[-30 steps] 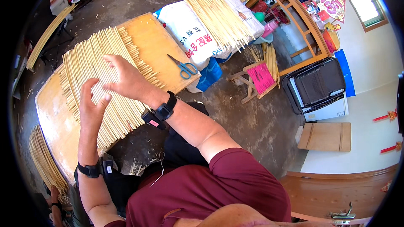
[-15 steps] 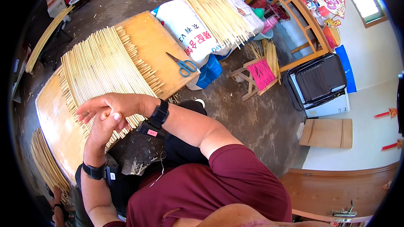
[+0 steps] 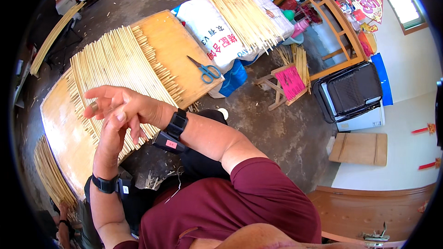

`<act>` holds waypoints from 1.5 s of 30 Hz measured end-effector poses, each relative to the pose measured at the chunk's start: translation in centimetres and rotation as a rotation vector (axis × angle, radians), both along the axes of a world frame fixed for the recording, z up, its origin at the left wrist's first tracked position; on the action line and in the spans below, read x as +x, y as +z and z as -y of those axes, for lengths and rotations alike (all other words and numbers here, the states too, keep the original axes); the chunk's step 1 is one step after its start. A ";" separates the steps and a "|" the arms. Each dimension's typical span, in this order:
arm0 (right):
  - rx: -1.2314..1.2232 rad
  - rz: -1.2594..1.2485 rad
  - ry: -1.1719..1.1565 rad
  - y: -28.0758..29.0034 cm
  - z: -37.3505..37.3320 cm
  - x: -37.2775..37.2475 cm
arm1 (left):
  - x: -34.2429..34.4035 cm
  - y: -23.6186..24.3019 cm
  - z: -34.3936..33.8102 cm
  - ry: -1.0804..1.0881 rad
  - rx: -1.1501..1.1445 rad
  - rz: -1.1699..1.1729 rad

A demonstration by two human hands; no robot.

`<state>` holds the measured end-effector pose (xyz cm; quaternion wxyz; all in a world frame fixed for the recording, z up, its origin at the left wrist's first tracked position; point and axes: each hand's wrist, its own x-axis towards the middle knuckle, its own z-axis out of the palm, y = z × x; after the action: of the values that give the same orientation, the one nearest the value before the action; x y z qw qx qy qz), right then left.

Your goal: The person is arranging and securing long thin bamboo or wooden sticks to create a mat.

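A mat of pale, thin sticks laid side by side (image 3: 117,57) lies on a wooden board (image 3: 53,110). Above its near edge my two hands meet and overlap. My right hand (image 3: 138,106), reaching across from the right, has its fingers stretched out and apart. Beside it my left hand (image 3: 110,133) is bent up with its thumb against the right hand; its fingers are partly hidden, and what they pinch cannot be made out. A small tan band (image 3: 94,106) shows on one finger. Blue-handled scissors (image 3: 207,72) rest on the board, right of the mat.
More sticks (image 3: 244,18) lie on a white sack (image 3: 198,23) beyond the board. A bundle of sticks (image 3: 48,170) stands lower left, near another person's hand (image 3: 63,210). A small pink-topped stool (image 3: 290,83) and a folded dark chair (image 3: 350,90) are to the right.
My right hand's fingers have spread further apart. The left hand has shifted slightly against it, and the tan band has come into sight. The whole view has shifted slightly.
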<state>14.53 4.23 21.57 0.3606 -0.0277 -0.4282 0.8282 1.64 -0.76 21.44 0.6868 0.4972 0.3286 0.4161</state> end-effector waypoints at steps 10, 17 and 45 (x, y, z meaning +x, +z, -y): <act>0.169 0.319 -0.479 -2.6 -3.7 0.0 | -3.2 -1.2 -3.7 0.483 0.279 -0.034; 0.613 0.818 -0.556 -0.2 0.2 -1.3 | -3.9 -6.2 -4.3 0.387 0.366 -0.417; 0.462 0.496 -0.686 -1.2 -0.2 -0.4 | -1.7 -2.8 -3.4 0.303 -0.079 -0.131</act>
<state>14.13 4.46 20.38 0.4968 -0.2833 -0.6401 0.5130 -0.07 2.64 18.65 0.6123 0.4409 0.4599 0.4682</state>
